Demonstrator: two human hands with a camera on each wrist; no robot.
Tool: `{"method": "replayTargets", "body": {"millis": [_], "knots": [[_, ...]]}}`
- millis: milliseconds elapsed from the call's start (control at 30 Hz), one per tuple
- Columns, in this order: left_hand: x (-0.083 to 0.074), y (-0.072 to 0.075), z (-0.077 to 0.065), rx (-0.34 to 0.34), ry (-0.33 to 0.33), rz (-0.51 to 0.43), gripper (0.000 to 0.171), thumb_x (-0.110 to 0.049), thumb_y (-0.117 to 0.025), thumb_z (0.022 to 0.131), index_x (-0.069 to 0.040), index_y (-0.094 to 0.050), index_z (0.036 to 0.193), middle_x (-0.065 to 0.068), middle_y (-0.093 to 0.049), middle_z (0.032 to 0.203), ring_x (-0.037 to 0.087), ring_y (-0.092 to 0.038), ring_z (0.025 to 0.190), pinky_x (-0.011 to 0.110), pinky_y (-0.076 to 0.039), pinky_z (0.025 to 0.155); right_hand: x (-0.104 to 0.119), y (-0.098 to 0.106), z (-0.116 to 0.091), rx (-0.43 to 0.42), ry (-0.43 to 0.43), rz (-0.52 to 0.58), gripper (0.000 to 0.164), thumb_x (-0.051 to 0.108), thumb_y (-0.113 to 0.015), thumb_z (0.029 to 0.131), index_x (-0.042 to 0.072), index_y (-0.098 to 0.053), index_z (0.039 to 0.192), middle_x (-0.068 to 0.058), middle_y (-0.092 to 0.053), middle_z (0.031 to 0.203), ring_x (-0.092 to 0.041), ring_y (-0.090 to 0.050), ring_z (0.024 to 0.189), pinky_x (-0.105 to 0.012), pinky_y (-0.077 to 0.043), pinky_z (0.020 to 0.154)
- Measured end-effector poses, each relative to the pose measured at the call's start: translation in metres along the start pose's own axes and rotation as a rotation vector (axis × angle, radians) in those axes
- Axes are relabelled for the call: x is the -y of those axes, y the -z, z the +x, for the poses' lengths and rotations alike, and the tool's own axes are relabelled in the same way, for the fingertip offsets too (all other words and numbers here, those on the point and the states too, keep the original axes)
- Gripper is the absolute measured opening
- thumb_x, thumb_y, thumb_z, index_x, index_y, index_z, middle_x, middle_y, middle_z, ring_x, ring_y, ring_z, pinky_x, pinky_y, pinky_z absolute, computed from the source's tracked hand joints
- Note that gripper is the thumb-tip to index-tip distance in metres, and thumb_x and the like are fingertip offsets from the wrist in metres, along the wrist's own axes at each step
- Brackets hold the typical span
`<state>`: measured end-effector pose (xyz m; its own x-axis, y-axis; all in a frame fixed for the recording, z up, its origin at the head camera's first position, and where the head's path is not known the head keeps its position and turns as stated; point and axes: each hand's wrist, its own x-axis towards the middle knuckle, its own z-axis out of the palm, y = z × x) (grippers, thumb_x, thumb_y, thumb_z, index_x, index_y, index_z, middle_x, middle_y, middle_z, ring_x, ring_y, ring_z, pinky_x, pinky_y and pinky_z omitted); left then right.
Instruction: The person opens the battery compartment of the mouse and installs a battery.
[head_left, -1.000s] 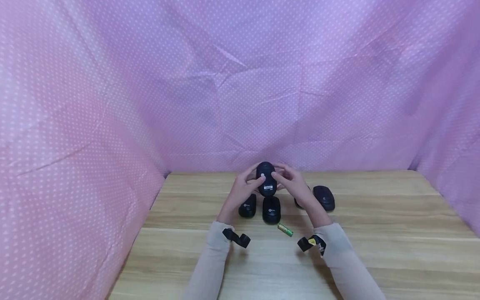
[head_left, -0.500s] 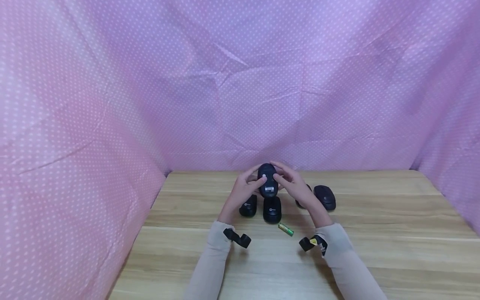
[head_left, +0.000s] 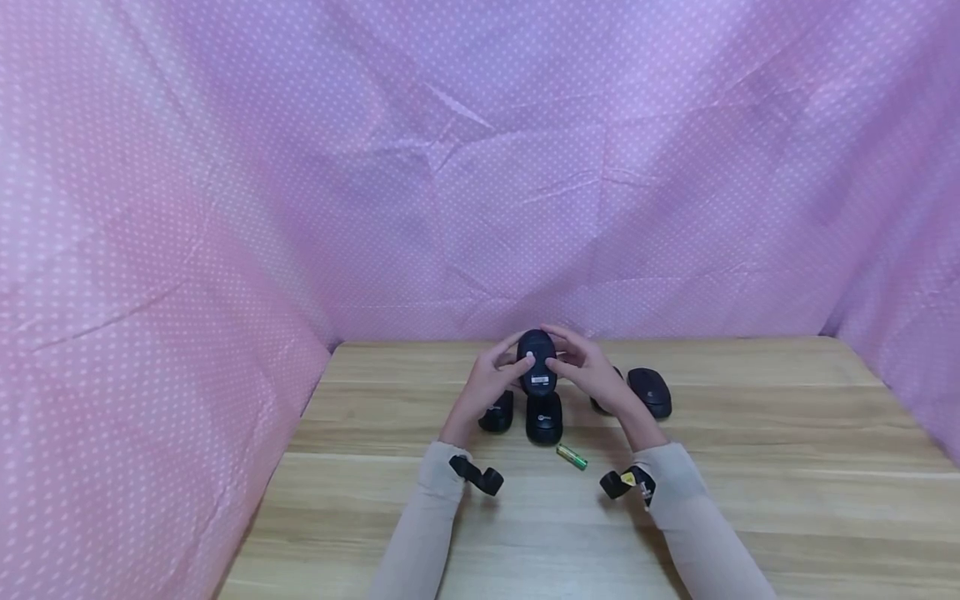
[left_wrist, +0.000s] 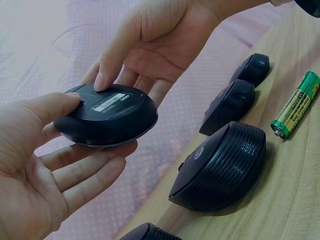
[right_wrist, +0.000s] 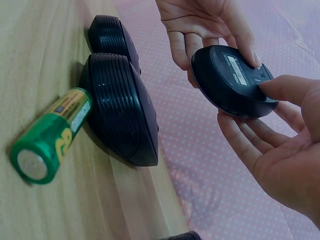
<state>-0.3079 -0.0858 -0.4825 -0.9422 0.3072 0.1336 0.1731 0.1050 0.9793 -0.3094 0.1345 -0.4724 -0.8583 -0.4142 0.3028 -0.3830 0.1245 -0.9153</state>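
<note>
Both hands hold one black computer mouse [head_left: 538, 385] above the table, its underside with a white label facing up. My left hand [head_left: 483, 387] pinches its left side, thumb on the underside and fingers beneath. On the opposite side my right hand [head_left: 590, 379] grips it the same way, as the right wrist view shows with the thumb pressed near the switch area of the mouse [right_wrist: 225, 95]. Just below the held mouse stands another black mouse [head_left: 544, 423], with a further mouse [head_left: 497, 415] to its left, partly covered by the left hand. A green and gold battery [head_left: 572, 457] lies nearer the person.
To the right, a black mouse [head_left: 650, 393] rests on the wooden table [head_left: 787, 433], and one more mouse [head_left: 597, 407] is mostly hidden behind the right wrist. Pink dotted cloth [head_left: 480, 208] hangs behind the table's back edge and along both sides.
The held mouse and both hands have shifted slightly right and down in the view. The right thumb sits a little lower on the underside. The battery and other mice stay in place.
</note>
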Motion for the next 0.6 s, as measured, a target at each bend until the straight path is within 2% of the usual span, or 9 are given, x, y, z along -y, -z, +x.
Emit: {"method": "replayTargets", "body": {"millis": [267,600], "knots": [[0.0006,0.0000,-0.0008,0.004,0.009,-0.011,0.055,-0.030,-0.065,0.101,-0.025,-0.048,0.153,0.023,-0.069,0.127,0.029,-0.077,0.088,0.042,-0.064,0.081,0.0018,-0.0051,-0.0005,-0.037,0.000,-0.019,0.055,0.005,-0.062,0.100,0.008,-0.046,0.152,-0.029,-0.062,0.129,-0.038,-0.065,0.108,-0.022,-0.057,0.084],[-0.0003,-0.0014,-0.0007,-0.008,0.013,-0.013,0.053,-0.031,-0.064,0.101,-0.026,-0.049,0.152,0.022,-0.069,0.128,0.028,-0.077,0.087,0.052,-0.062,0.084,0.0054,-0.0104,-0.0004,-0.113,-0.088,-0.081,0.050,0.015,-0.064,0.101,0.000,-0.051,0.147,-0.024,-0.065,0.127,-0.033,-0.062,0.114,-0.018,-0.051,0.089]]}}
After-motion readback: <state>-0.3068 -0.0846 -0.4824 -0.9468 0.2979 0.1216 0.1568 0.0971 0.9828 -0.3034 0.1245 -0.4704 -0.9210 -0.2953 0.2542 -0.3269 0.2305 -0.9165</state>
